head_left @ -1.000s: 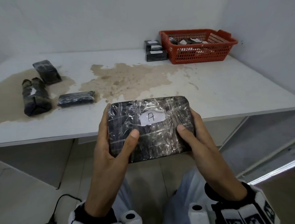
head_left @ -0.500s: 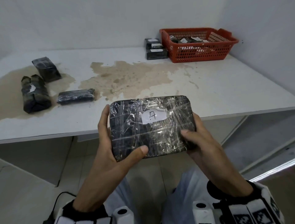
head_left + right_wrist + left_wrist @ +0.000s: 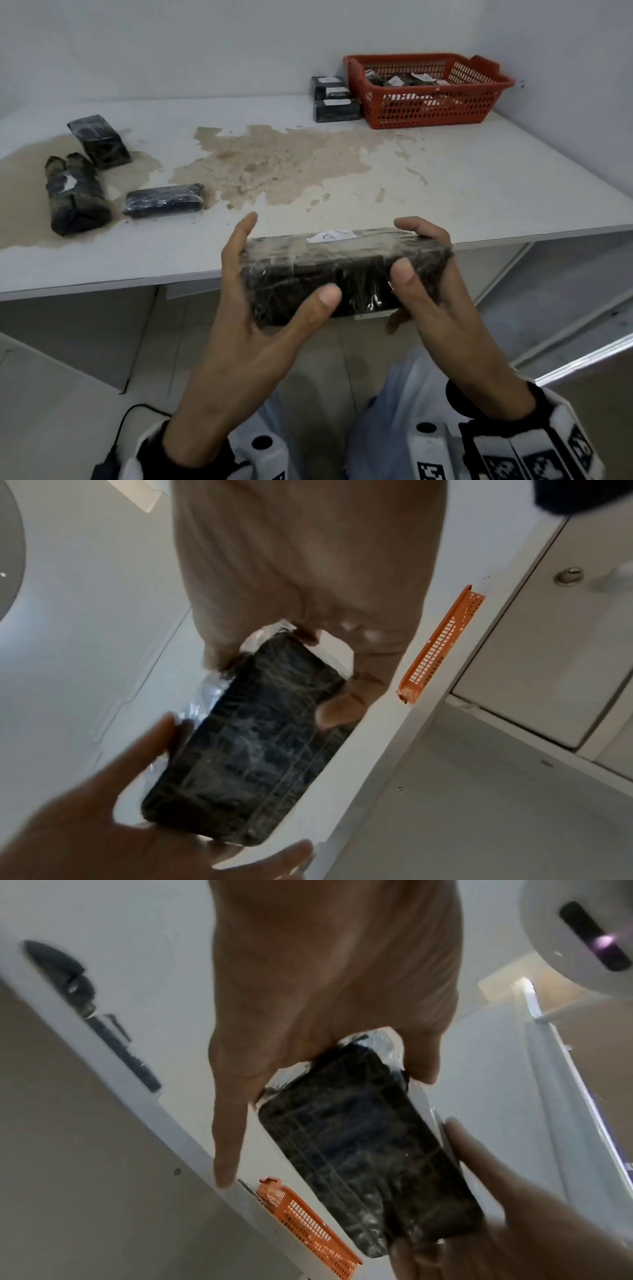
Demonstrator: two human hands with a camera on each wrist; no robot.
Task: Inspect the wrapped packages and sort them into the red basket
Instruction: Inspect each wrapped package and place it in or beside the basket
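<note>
A black package point(image 3: 342, 270) wrapped in clear film, with a white paper label on its upper face, hangs just in front of the table's near edge, its long side toward me. My left hand point(image 3: 289, 258) holds its left end, thumb on the near side and fingers behind. My right hand point(image 3: 404, 246) grips the right end, fingers over the top and thumb on the near side. The wrist views show the package's dark face point(image 3: 359, 1150) point(image 3: 260, 737) between both hands. The red basket point(image 3: 428, 106) stands at the table's far right and holds several labelled packages.
Three labelled black packages point(image 3: 334, 102) are stacked against the basket's left side. Three more wrapped packages point(image 3: 99, 140) point(image 3: 75, 195) point(image 3: 164, 204) lie at the table's left. A brown stain point(image 3: 274, 161) spreads over the white table point(image 3: 479, 178). Walls close off the back and right.
Both hands have tipped the package from label-toward-me to edge-on, the label now on top, and lifted it closer to the table edge. My thumbs moved onto its near side.
</note>
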